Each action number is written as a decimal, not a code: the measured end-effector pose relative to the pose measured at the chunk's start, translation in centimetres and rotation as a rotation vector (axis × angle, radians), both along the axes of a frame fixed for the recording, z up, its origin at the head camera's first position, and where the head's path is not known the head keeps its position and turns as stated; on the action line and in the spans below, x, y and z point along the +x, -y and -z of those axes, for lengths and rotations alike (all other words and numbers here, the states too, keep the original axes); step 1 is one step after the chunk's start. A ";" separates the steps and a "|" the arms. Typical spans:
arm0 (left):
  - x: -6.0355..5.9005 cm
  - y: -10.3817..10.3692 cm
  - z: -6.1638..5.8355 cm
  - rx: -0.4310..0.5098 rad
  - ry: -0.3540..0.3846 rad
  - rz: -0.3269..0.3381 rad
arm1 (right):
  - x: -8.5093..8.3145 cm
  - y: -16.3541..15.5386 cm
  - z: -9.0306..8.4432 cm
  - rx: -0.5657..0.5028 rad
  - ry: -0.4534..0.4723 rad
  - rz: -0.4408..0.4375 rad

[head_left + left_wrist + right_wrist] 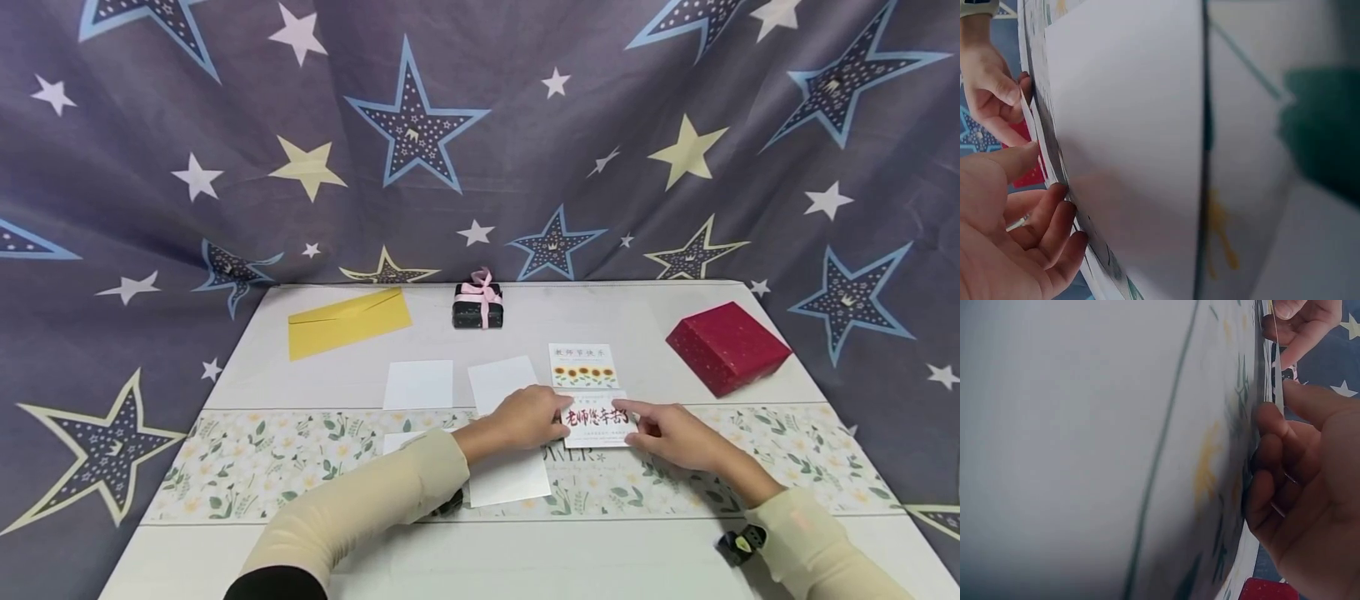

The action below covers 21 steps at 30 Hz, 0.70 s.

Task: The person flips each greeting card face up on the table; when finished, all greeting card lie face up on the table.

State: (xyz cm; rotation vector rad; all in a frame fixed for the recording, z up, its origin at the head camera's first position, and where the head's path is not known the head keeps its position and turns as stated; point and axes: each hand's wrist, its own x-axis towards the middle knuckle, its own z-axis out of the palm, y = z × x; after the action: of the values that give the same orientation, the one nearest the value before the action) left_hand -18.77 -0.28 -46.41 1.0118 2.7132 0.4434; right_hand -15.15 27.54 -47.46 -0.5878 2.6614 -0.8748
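A small white card [596,418] with red brush characters sits just above the floral runner [300,450], held from both sides. My left hand [557,419] pinches its left edge and my right hand [639,422] pinches its right edge, forefinger stretched along the top. The left wrist view shows my left hand [1022,231] low beside a white sheet [1129,125], with the right hand [991,94] beyond it. In the right wrist view my right hand [1297,487] has its thumb over the thin card edge [1277,387]. A sunflower card [582,365] lies just behind.
A yellow envelope [348,321] lies at the back left, a black gift box with a pink ribbon [478,307] at the back centre, a red box [727,346] at the right. Two blank white cards [418,384] [501,382] and a white sheet [510,479] lie near my left arm. Star-print cloth surrounds the table [525,550].
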 end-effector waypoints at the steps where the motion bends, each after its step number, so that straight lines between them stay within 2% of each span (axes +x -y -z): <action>1: 0.0 0.0 0.0 -0.011 -0.003 -0.002 | 0.0 0.0 0.0 0.001 -0.002 -0.005; 6: 0.2 -0.2 -0.1 -0.064 -0.021 -0.002 | -0.2 0.1 0.0 0.015 -0.001 -0.021; 11: 0.3 -0.2 -0.3 -0.111 -0.056 0.037 | -0.3 0.3 -0.1 0.027 0.015 -0.033; 16: 0.2 -0.2 -0.2 -0.140 -0.071 0.071 | -0.5 0.3 -0.1 0.044 0.032 -0.028; 21: 0.2 -0.3 0.0 -0.151 -0.074 0.067 | -0.5 0.2 0.0 0.062 0.027 -0.016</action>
State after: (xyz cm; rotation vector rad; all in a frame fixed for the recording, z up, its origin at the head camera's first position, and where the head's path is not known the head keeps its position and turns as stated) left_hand -18.57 -0.01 -46.39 1.0937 2.7183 0.1892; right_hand -15.69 27.37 -47.50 -0.5772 2.6458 -0.7873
